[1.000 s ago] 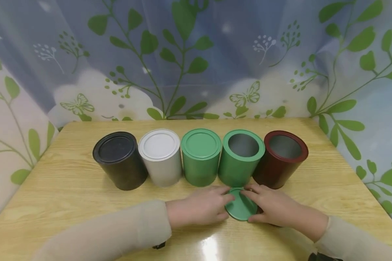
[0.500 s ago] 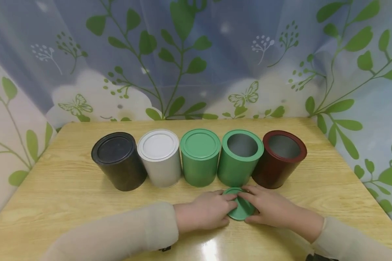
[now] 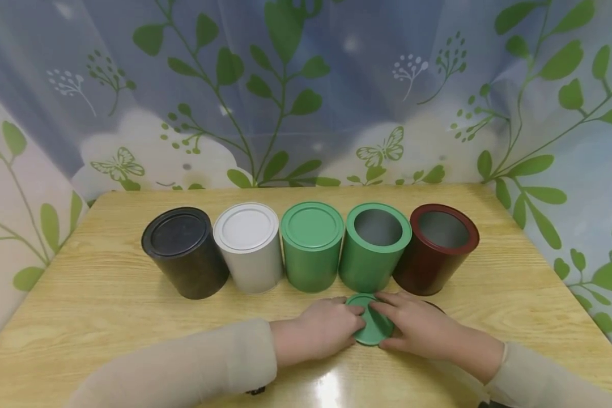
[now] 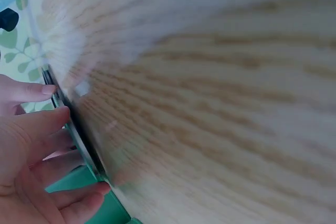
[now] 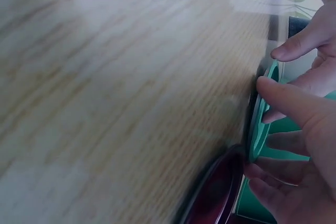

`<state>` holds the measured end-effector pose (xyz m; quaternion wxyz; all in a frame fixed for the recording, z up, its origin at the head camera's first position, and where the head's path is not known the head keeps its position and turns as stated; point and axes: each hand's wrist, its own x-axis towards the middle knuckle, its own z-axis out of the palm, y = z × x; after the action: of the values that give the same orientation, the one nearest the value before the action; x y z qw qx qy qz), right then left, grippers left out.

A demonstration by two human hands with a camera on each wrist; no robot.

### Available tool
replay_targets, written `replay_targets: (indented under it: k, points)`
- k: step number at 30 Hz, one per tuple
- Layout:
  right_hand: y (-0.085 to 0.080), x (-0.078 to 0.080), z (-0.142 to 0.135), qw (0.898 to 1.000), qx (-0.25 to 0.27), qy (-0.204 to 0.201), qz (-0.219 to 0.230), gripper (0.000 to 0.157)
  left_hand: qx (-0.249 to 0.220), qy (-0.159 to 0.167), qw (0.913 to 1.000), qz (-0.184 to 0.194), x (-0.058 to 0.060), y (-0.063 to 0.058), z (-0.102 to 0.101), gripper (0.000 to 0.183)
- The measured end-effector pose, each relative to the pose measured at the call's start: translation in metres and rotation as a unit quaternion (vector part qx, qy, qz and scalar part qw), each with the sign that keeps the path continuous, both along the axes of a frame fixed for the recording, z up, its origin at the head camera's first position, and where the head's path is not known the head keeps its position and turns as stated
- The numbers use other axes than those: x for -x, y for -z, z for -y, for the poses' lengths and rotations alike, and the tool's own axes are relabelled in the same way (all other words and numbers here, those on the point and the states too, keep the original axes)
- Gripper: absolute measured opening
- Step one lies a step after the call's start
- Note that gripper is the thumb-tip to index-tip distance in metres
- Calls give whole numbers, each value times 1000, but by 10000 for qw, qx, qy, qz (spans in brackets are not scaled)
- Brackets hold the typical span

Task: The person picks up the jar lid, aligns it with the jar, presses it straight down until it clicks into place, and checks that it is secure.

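A round green lid (image 3: 371, 324) lies in front of the open green can (image 3: 369, 266), between my two hands. My left hand (image 3: 321, 328) holds its left side, fingertips reaching over the top. From the right, my right hand (image 3: 420, 326) grips the lid, thumb at the near edge and fingers toward the far edge. In the right wrist view the lid (image 5: 261, 121) is edge-on, close over the tabletop. A dark red lid (image 5: 218, 190) lies beside it, mostly hidden under my right hand in the head view.
Left of the open green can stand a lidded green can (image 3: 312, 266), a lidded white can (image 3: 252, 266) and a lidded black can (image 3: 191, 269). An open dark red can (image 3: 428, 266) stands on the right. A patterned curtain (image 3: 306, 136) hangs behind the wooden table (image 3: 107, 317).
The green lid has slid slightly left with both hands on it. My left hand reaches further over its left side. An edge of the dark red lid shows behind my right hand.
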<state>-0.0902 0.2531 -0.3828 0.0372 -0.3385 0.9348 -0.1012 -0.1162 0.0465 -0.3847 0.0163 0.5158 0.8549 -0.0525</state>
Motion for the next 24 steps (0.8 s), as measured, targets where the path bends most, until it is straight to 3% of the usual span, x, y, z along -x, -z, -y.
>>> replay_targets:
  k: [7, 13, 15, 17, 21, 24]
  points:
    - [-7, 1, -7, 9930, 476, 164, 1067, 67, -124, 725, 9964, -419, 0, -1, 7, 20]
    - [-8, 1, -11, 9888, 730, 13, 1303, 69, -478, 917, 9934, -501, -2, -1, 13, 25]
    - [-9, 0, -12, 9887, 761, -62, 1293, 69, -697, 873, 9930, -383, -3, -1, 15, 25]
    - [-11, -2, -12, 9884, 795, -134, 1287, 68, -1026, 669, 9925, -1, -5, -4, 18, 26]
    - [-20, -4, -13, 9855, 1014, -183, 1347, 67, -1694, 375, 9825, 680, -7, -12, 24, 27]
    - [-31, -5, -14, 9833, 1240, -178, 1319, 65, -1995, 261, 9754, 905, -6, -21, 27, 28]
